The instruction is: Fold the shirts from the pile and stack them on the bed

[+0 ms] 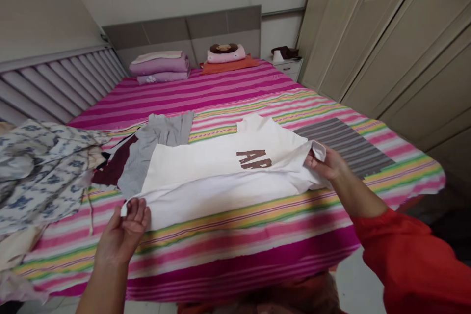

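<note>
A white T-shirt [213, 179] with brown letters lies spread sideways on the striped bed [235, 93]. My left hand [123, 233] pinches its hem at the near left corner. My right hand [326, 162], in a red sleeve, grips the shirt's other end near the shoulder. Both hands are closed on the fabric, and the shirt is folded lengthwise between them.
A grey garment [158, 144] and a maroon one [116, 164] lie beside the shirt on the left. A floral heap of clothes [37, 167] sits at the left edge. Folded purple bedding [160, 66] and a pillow [226, 56] rest by the headboard. Wardrobe doors [390, 34] stand on the right.
</note>
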{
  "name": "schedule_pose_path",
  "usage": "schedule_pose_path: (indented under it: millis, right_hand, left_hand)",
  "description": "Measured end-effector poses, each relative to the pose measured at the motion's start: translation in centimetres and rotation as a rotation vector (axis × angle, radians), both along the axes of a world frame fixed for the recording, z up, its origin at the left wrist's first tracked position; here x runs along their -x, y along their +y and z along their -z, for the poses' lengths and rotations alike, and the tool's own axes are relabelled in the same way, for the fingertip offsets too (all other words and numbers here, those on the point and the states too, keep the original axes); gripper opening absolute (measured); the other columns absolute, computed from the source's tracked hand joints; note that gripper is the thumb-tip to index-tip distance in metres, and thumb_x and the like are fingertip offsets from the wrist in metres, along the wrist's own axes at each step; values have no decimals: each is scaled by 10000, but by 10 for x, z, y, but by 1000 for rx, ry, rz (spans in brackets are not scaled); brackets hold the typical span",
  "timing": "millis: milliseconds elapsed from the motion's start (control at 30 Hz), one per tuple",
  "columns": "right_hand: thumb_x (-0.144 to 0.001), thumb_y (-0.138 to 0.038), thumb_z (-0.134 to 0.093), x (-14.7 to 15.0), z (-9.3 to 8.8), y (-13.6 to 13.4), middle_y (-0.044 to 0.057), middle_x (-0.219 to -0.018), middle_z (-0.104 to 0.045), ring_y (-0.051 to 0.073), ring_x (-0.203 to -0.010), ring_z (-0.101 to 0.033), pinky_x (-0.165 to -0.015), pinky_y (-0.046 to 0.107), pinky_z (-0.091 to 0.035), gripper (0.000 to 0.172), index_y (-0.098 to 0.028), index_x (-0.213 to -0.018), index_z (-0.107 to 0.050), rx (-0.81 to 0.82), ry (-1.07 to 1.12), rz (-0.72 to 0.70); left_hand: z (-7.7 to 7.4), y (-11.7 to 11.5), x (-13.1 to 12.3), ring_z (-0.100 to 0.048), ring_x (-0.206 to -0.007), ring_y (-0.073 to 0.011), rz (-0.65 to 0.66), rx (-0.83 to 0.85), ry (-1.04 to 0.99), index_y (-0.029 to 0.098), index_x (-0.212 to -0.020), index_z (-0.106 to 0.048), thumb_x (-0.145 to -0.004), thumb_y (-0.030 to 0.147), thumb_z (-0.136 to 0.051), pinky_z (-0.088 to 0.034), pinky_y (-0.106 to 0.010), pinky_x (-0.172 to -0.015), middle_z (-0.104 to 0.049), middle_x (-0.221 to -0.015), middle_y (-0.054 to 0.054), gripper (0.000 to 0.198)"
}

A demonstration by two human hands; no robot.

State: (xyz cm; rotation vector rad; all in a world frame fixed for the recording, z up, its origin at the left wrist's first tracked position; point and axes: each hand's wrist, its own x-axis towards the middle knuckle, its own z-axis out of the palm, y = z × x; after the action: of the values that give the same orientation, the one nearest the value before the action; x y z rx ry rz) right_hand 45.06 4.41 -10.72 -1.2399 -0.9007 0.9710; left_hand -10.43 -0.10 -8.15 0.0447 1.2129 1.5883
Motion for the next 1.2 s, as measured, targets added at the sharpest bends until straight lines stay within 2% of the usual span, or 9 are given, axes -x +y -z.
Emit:
schedule_pose_path:
  millis: [233, 333, 433, 500, 600, 733, 933, 1067, 1200]
  right_hand:
    - [-953, -492, -209, 30, 9, 28, 195, -999, -744, 240, -830, -720, -718, 403, -550, 618, -176, -937, -740, 142, -108, -35]
    - [-947, -573, -236, 58, 30, 0, 187, -1084, -729, 253, -899, -710, -777, 416, -551, 637, -175, -1088, -713, 89, -379, 44]
    - [-895, -603, -433, 100, 57, -49, 152, -1181, -702, 277, -1132, -625, -1001, 455, -455, 546, -178, -1091, -716, 31, -507, 62]
    - [-964, -503, -366, 130, 73, -79, 105, -1299, -645, 248, -1244, -552, -1057, 457, -403, 482, -225, -1242, -646, -110, -783, -100]
    - [-985, -406, -394, 153, 92, -99, 66, -1451, -516, 233, -1387, -401, -1116, 486, -316, 451, -289, -1411, -488, -204, -1106, -286]
    - [-979, -350, -402, 107, 106, -87, 75, -1466, -496, 252, -1403, -374, -1128, 531, -267, 459, -274, -1427, -466, -105, -1301, -215]
    - [-977, -408, -332, -7, 98, -89, 116, -1233, -668, 250, -1161, -585, -986, 446, -450, 441, -202, -1187, -662, -52, -1210, 141]
    - [-929, -526, -381, -23, 85, -87, 141, -1101, -684, 260, -982, -622, -845, 399, -489, 503, -163, -1143, -655, 97, -1099, 479]
    - [-880, -549, -442, -28, 78, -71, 91, -840, -711, 216, -760, -626, -659, 302, -464, 465, -161, -903, -695, 338, -1059, 378]
  left_hand:
    - [38, 35, -2, -664, -1005, -157, 78, 45, 227, 180, -851, -665, -917, 247, -392, -524, -281, -815, -732, -959, -73, 288]
    - [57, 29, -11, -637, -1090, -184, 78, 104, 503, 179, -942, -668, -903, 279, -392, -490, -354, -954, -709, -1072, -84, 296]
    - [77, 15, -39, -603, -1149, -235, 45, 53, 1052, 184, -1087, -661, -873, 396, -475, -423, -440, -1056, -678, -1180, -86, 354]
    - [91, 7, -70, -575, -1190, -253, 209, -142, 1398, 190, -1144, -655, -871, 447, -484, -401, -454, -1080, -662, -1231, -93, 412]
    - [111, 2, -120, -494, -1299, -256, 630, -472, 1740, 208, -1204, -643, -928, 405, -382, -348, -478, -1114, -616, -1330, -96, 428]
    - [130, 4, -146, -355, -1406, -295, 762, -430, 2083, 242, -1383, -511, -966, 365, -318, -243, -580, -1129, -474, -1485, -74, 476]
    - [145, 11, -118, -296, -1433, -300, 711, -439, 2238, 185, -1442, -439, -972, 413, -284, -238, -550, -1131, -448, -1502, -96, 545]
    - [146, 12, -119, -300, -1431, -293, 698, -429, 2249, 184, -1446, -434, -971, 416, -279, -225, -542, -1138, -449, -1501, -97, 550]
    - [144, 11, -122, -318, -1422, -283, 712, -411, 2243, 194, -1443, -439, -969, 412, -287, -214, -534, -1145, -465, -1490, -98, 543]
